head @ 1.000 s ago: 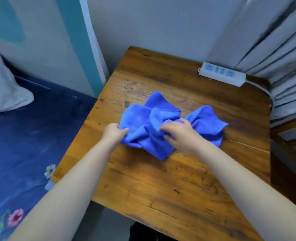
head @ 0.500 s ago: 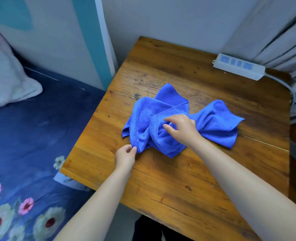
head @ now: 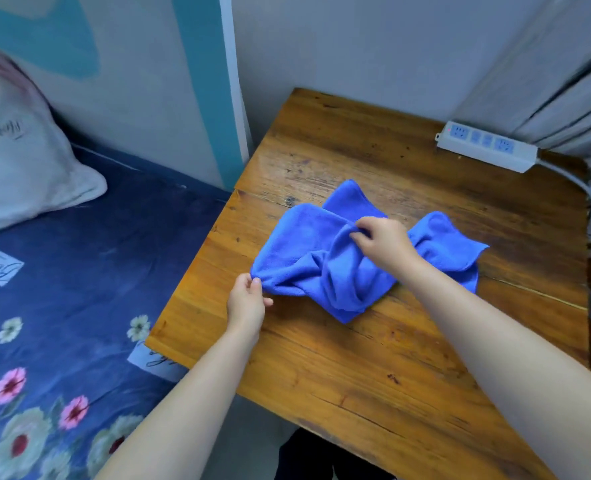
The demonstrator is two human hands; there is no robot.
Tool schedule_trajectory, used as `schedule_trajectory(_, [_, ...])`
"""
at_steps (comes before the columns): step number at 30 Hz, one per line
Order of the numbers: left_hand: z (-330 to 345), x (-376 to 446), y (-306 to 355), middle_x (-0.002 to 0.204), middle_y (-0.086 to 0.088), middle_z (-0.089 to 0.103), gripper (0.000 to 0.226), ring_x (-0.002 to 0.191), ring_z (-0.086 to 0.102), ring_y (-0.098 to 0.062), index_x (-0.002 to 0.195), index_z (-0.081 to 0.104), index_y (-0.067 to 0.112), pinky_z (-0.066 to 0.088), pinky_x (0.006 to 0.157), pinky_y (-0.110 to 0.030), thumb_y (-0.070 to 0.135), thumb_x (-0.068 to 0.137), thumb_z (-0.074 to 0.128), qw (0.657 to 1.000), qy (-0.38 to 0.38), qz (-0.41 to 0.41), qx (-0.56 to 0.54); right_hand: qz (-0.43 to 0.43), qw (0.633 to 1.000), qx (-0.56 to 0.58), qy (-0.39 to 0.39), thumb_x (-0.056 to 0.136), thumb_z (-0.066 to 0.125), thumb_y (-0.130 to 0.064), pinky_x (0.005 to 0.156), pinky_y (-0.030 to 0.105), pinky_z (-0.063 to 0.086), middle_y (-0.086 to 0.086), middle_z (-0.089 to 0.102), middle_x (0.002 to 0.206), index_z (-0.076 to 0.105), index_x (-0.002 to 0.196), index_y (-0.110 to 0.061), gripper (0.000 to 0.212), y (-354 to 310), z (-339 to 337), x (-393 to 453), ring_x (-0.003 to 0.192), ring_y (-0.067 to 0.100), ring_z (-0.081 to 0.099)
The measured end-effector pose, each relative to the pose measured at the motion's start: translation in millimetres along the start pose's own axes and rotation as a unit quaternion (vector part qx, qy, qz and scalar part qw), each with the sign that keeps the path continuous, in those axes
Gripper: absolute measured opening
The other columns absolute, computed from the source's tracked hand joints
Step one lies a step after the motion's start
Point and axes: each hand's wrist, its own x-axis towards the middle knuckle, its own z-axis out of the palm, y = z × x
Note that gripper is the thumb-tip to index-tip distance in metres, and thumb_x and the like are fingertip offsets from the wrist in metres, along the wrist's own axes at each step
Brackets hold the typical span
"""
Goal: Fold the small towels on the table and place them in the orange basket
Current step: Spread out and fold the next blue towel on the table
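Note:
A crumpled blue towel (head: 308, 251) lies bunched in the middle of the wooden table (head: 373, 358). My left hand (head: 247, 301) pinches the towel's near-left corner between thumb and fingertips. My right hand (head: 382, 239) pinches a fold on top of the bunched middle, and part of the towel spreads out to its right. No orange basket is in view.
A white power strip (head: 486, 145) with its cable lies at the table's back right corner. A bed with a dark blue flowered sheet (head: 62, 306) and a white pillow (head: 20, 161) adjoins the table's left edge. Grey curtains (head: 564, 81) hang at the right.
My left hand has pulled back toward the table's near-left, now pinching the towel's corner. My right hand has shifted up onto a top fold. The view has swung left, showing more of the bed.

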Motion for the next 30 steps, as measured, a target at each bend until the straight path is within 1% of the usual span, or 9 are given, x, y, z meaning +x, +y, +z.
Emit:
schedule_trajectory(3, [-6.0,0.5,29.0,0.093,-0.004,0.054,0.016,0.039,0.054,-0.004,0.097,0.042,0.015,0.039,0.045,-0.021,0.016,0.101,0.027,0.995,0.004,0.077,0.058,0.034,0.996,-0.038,0.072,0.093,0.048,-0.02,0.087,0.035,0.032,0.017,0.067,0.095,0.064,0.087,-0.008,0.021,11.2,-50.0,-4.3,0.104,0.032,0.055])
schedule_trajectory(6, [-12.0,-3.4,72.3,0.092,-0.011,0.054,0.019,0.066,0.058,-0.03,0.098,0.047,0.012,0.053,0.061,-0.027,0.016,0.101,0.028,0.978,-0.002,0.169,0.119,0.066,0.987,-0.059,0.131,0.093,0.047,-0.02,0.089,0.035,0.03,0.016,0.067,0.099,0.067,0.097,-0.005,0.025,15.1,-102.3,-12.2,0.105,0.033,0.054])
schedule_trajectory(9, [-13.5,-6.3,115.7,0.096,-0.017,0.057,0.025,0.093,0.055,-0.035,0.108,0.051,0.006,0.037,0.072,-0.03,0.017,0.1,0.03,0.951,0.01,0.231,0.204,0.104,0.977,-0.047,0.178,0.091,0.049,-0.017,0.09,0.036,0.033,0.021,0.066,0.101,0.067,0.095,-0.002,0.024,16.6,-141.7,-18.3,0.105,0.036,0.055])
schedule_trajectory(16, [-6.1,-14.3,222.9,0.091,-0.008,0.049,0.022,0.076,0.045,-0.023,0.081,0.045,0.015,0.04,0.057,-0.023,0.01,0.097,0.032,0.967,0.008,0.238,0.093,0.154,0.924,0.154,0.314,0.072,0.045,-0.022,0.056,0.029,0.035,0.024,0.054,0.07,0.063,0.079,0.009,0.036,20.9,-216.8,-19.7,0.072,0.033,0.051])
schedule_trajectory(19, [3.0,-11.5,259.0,0.082,-0.01,0.051,0.024,0.078,0.045,-0.023,0.071,0.054,0.012,0.039,0.068,-0.029,0.009,0.091,0.042,0.948,-0.007,0.23,0.219,0.179,0.914,0.17,0.321,0.079,0.05,-0.013,0.066,0.036,0.042,0.016,0.05,0.068,0.062,0.072,0.001,0.02,24.6,-238.7,-10.4,0.073,0.03,0.048])
schedule_trajectory(21, [14.0,-6.0,280.9,0.069,-0.01,0.048,0.021,0.066,0.044,-0.027,0.068,0.054,0.005,0.036,0.059,-0.027,0.009,0.088,0.048,0.948,-0.02,0.195,0.249,0.198,0.913,0.168,0.314,0.081,0.051,-0.011,0.074,0.036,0.038,0.014,0.048,0.061,0.059,0.063,-0.008,0.02,30.2,-249.0,1.5,0.076,0.029,0.047])
schedule_trajectory(25, [32.1,-4.4,330.5,0.064,-0.006,0.041,0.031,0.055,0.04,-0.02,0.061,0.039,0.011,0.037,0.052,-0.023,0.002,0.088,0.053,0.991,-0.078,0.112,0.015,0.205,0.904,0.217,0.307,0.084,0.052,-0.013,0.076,0.033,0.031,0.009,0.045,0.058,0.059,0.068,-0.012,0.017,31.9,-265.9,34.7,0.077,0.026,0.044])
schedule_trajectory(28, [40.6,-2.0,372.4,0.064,-0.006,0.04,0.027,0.056,0.038,-0.017,0.065,0.046,0.009,0.034,0.048,-0.02,-0.001,0.09,0.047,0.983,-0.086,0.147,-0.069,0.166,0.898,0.239,0.329,0.086,0.051,-0.015,0.072,0.031,0.031,0.006,0.044,0.056,0.06,0.064,-0.01,0.024,25.2,-283.6,56.8,0.074,0.025,0.043])
schedule_trajectory(30, [44.4,-3.1,396.4,0.085,-0.009,0.051,0.018,0.075,0.045,-0.019,0.097,0.06,0.006,0.039,0.06,-0.021,0.001,0.092,0.043,0.97,-0.067,0.215,-0.092,0.121,0.882,0.279,0.359,0.086,0.05,-0.013,0.065,0.028,0.029,0.006,0.04,0.055,0.054,0.056,-0.011,0.03,19.8,-298.3,69.4,0.069,0.022,0.038])
